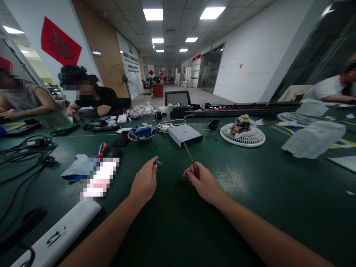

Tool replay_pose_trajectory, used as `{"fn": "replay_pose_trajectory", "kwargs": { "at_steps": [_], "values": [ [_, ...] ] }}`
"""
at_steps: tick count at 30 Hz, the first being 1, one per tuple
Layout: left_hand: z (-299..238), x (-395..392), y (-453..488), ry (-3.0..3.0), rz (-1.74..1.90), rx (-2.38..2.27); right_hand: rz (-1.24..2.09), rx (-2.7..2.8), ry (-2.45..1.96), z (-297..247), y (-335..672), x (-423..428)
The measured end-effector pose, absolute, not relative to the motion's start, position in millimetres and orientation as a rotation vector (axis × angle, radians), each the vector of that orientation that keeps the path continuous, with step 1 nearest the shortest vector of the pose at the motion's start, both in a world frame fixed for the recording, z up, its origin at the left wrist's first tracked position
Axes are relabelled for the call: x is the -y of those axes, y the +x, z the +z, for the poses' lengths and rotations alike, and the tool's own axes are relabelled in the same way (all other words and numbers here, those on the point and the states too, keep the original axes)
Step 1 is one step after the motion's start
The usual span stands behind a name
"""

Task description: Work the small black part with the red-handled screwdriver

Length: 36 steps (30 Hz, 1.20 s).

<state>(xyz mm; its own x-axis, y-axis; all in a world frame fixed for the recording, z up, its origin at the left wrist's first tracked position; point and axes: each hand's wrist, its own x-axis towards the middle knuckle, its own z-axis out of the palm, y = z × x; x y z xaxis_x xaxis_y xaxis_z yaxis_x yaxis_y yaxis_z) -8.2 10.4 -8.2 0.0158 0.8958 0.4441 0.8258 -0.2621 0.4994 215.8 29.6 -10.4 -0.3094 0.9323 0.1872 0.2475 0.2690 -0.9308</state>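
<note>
One screwdriver (194,164) sits in the right hand (206,181), the fingers curled around its handle, its shaft slanting forward and a little leftward toward the single drive (182,133), though from here I can't tell whether the tip touches. The left hand (144,182), half curled, pinches one small dark piece (158,162), apart from the right, both forearms (250,218) stretched over the green table (175,226). Past them, one bowl (141,139) stands left of the drive and one white grille (254,139) lies to its right.
</note>
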Motion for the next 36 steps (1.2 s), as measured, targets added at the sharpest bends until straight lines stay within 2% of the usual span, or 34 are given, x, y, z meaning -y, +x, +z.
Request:
{"fn": "replay_pose_trajectory", "kwargs": {
  "at_steps": [9, 19, 27, 36],
  "values": [
    [-10.0, -10.3, -5.7, 2.223, 1.089, -1.766, 1.333, 1.462, -1.026, -7.6, 214.0, -30.5],
    [-3.8, -0.5, 1.0, 2.545, 0.862, -1.319, 1.174, 1.577, -1.017, -4.0, 213.5, -24.4],
    [-1.0, 1.1, 4.3, 2.638, 0.789, -1.222, 1.101, 1.692, -0.968, -1.2, 212.4, -16.3],
    [-4.7, -1.3, 3.2, 2.728, 0.899, -1.057, 1.277, 1.644, -0.975, -5.0, 210.2, -19.8]
  ]
}}
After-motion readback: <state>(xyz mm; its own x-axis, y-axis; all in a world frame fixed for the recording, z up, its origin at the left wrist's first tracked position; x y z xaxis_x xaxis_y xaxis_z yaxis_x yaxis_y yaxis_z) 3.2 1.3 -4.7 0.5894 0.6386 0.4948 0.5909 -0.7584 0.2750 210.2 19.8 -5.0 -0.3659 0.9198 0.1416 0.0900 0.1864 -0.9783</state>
